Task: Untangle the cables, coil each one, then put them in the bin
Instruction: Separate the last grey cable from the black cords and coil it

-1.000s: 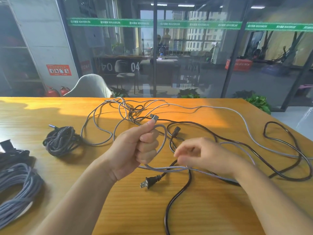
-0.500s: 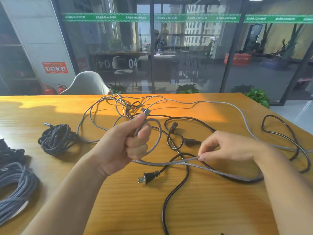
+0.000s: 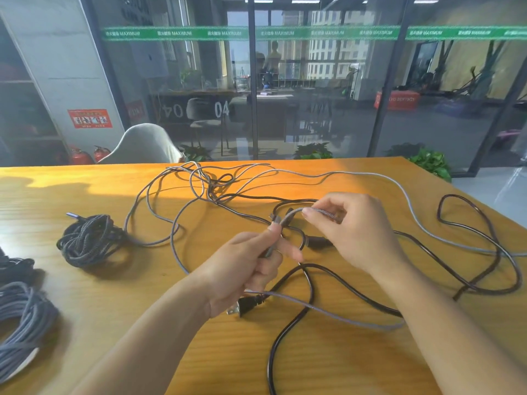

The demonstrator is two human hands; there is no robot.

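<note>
Wooden table (image 3: 85, 323) — white chair (image 3: 142, 145), red fire extinguishers (image 3: 85, 156), potted plants (image 3: 432, 163) beyond.

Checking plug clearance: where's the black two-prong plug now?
Head view, lower centre: black plug lies on the table, just under the left hand.

- My left hand (image 3: 245, 269) is bare: no glove, no ring that I can see.
- My right hand (image 3: 356, 232) is bare as well, with nothing worn on its fingers.
- My fingernails are short and plain, without polish.
- Both my forearms are uncovered all the way to the lower edge of the view; no sleeve or cuff shows.
- My wrists carry no watch, band or bracelet.
</note>
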